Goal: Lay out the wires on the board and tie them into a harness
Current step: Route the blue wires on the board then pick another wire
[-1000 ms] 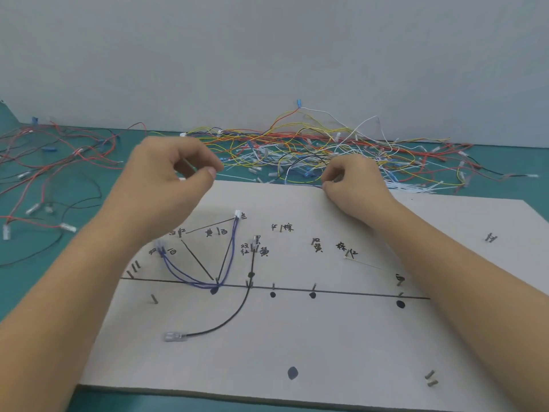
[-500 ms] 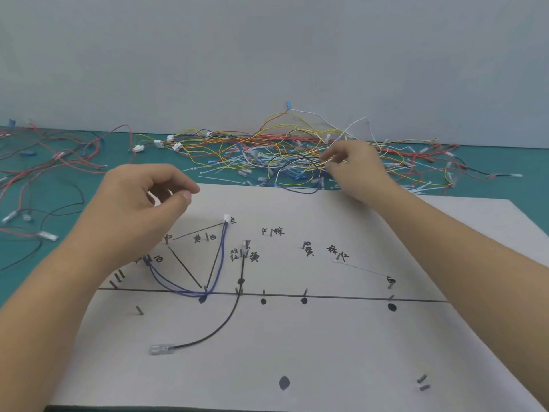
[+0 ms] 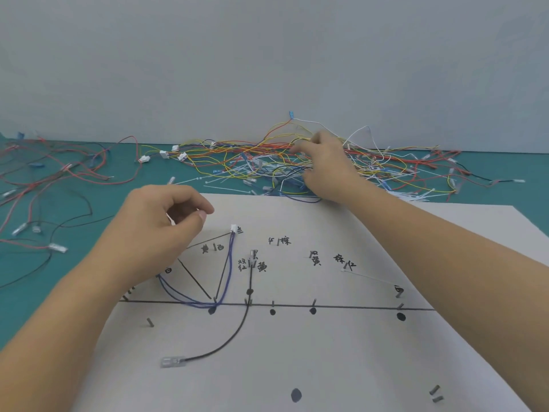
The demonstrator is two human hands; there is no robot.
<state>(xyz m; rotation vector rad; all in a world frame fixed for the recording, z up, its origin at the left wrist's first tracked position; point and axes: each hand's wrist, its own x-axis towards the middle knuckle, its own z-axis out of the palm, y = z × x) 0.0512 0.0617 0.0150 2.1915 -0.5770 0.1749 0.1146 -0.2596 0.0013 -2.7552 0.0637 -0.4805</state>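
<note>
Right fingers (image 3: 300, 150) are digging into the pile (image 3: 252, 162) behind the board (image 3: 326, 358), splayed and blurred. Can't tell if they're closing on a wire or just raking. A second ago my right hand (image 3: 329, 169) was sitting at the board's far edge, pinching near a dark loop. It's now moving off the board and deeper into the tangle, among the yellow and white strands, so I'm hunting for the next wire, not routing one. Left fingers (image 3: 199, 216) are staying curled, thumb tip against the index. Can't tell if anything thin is pinched in there. My left hand (image 3: 154, 233) is still hovering over the board's left-hand labels, slightly lower than before. On the board nothing is changing: the blue pair (image 3: 227, 272) is running from the white plug down round a peg on the baseline, and the black wire (image 3: 234, 337) is curving down to its terminal near the front. Most pegs are still bare and nothing is tied, so I'm judging this as early layout. More red wires (image 3: 44, 173) are lying on the table to the left.
</note>
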